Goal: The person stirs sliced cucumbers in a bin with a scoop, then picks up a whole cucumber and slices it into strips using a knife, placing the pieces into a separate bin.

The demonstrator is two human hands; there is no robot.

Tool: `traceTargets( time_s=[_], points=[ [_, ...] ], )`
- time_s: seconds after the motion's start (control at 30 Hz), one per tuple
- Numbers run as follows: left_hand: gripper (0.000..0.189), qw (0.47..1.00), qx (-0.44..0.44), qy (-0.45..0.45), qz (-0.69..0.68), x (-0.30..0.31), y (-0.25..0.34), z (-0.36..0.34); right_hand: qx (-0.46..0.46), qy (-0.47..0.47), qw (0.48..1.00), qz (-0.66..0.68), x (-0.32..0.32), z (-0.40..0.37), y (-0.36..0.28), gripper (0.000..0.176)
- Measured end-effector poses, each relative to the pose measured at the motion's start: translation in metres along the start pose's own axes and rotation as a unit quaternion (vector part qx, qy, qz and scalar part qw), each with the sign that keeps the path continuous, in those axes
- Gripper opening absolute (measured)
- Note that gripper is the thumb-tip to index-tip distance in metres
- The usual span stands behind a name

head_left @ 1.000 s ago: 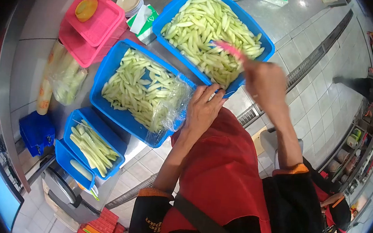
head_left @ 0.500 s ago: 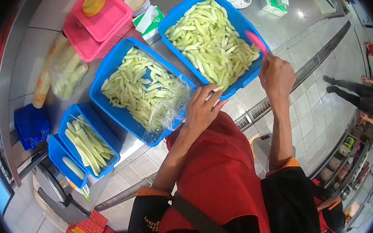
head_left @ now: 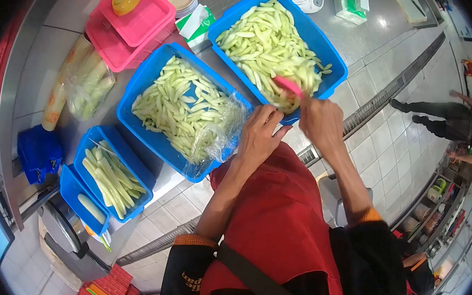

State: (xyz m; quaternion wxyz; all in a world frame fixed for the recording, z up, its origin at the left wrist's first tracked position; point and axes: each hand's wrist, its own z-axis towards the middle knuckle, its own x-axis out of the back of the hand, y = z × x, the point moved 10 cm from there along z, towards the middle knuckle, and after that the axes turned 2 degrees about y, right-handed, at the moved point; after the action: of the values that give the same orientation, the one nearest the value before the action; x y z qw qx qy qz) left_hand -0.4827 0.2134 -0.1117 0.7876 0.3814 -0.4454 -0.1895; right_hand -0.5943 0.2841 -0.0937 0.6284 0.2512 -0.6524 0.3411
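Right hand [head_left: 319, 122] clenched on pink tool [head_left: 287, 86], handle hidden, left hand [head_left: 259, 136] on plastic bag [head_left: 222, 128], grasp unclear

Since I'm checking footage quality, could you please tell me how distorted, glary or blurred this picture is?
Head view: strong fisheye bending with black corners; glare spot on the steel counter; pink tool in the right hand slightly smeared; blue trays sharp.
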Motion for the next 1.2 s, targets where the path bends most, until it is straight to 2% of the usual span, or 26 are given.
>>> traceTargets(
  time_s=[0.1,0.17,0.23,0.3,0.4,0.47,0.57,0.67,0.8,0.83,0.87,0.93,1.0,1.03,1.1,1.13,1.2],
  points=[
    [0.032,1.0,-0.011,0.01,-0.003,0.003,-0.001,0.0,-0.033,0.071,0.997,-0.016,-0.014,0.036,0.042,0.009],
    [0.032,1.0,-0.01,0.008,-0.011,0.004,-0.001,-0.004,-0.057,0.061,0.996,-0.016,0.026,0.043,0.041,0.009],
    [0.031,1.0,-0.004,0.013,-0.022,0.005,-0.002,-0.001,0.0,0.048,0.994,0.099,0.061,0.027,0.011,0.01],
    [0.029,0.999,-0.011,0.016,-0.025,0.005,-0.002,0.0,0.048,-0.039,0.99,0.128,0.034,0.013,-0.022,0.01],
    [0.026,1.0,-0.004,-0.017,-0.024,0.002,-0.002,0.001,0.031,-0.012,0.992,0.126,-0.024,0.036,-0.022,0.011],
    [0.027,1.0,-0.011,-0.004,-0.029,0.004,-0.002,0.001,0.009,0.002,0.995,0.099,-0.037,0.059,-0.006,0.012],
    [0.027,0.999,0.004,0.008,-0.034,0.007,-0.003,-0.003,-0.008,0.049,0.999,0.0,0.004,0.078,0.004,0.015],
    [0.027,0.999,0.012,0.009,-0.034,0.008,-0.002,-0.001,0.038,0.068,0.997,-0.012,0.072,0.087,-0.02,0.016],
    [0.027,0.999,0.009,0.012,-0.051,0.006,-0.006,-0.003,0.092,0.102,0.988,-0.076,0.012,0.139,-0.033,0.015],
    [0.028,0.999,0.005,0.009,-0.05,0.005,-0.007,-0.004,0.135,0.085,0.982,-0.1,-0.022,0.136,-0.03,0.018],
    [0.028,0.999,0.0,0.008,-0.048,0.005,-0.007,-0.003,0.141,0.059,0.985,-0.085,-0.027,0.13,-0.027,0.016],
    [0.028,0.999,-0.001,0.013,-0.05,0.008,-0.007,-0.002,0.161,0.035,0.983,-0.074,-0.009,0.112,-0.027,0.015],
    [0.028,0.998,0.002,0.009,-0.059,0.005,-0.009,-0.003,0.2,-0.046,0.972,-0.117,0.024,0.107,-0.035,0.012],
    [0.028,0.998,0.005,0.017,-0.057,0.009,-0.009,-0.001,0.208,-0.045,0.97,-0.119,0.039,0.118,-0.04,0.012],
    [0.027,0.997,0.008,0.01,-0.071,0.01,-0.006,-0.002,0.111,0.046,0.985,-0.123,0.072,0.15,-0.026,0.011],
    [0.027,0.997,0.01,0.007,-0.072,0.009,-0.006,-0.004,0.11,0.043,0.986,-0.122,0.056,0.169,-0.017,0.011],
    [0.027,0.998,0.008,-0.007,-0.06,0.005,-0.009,-0.003,0.178,0.073,0.97,-0.148,0.009,0.201,-0.012,0.012]
  ],
)
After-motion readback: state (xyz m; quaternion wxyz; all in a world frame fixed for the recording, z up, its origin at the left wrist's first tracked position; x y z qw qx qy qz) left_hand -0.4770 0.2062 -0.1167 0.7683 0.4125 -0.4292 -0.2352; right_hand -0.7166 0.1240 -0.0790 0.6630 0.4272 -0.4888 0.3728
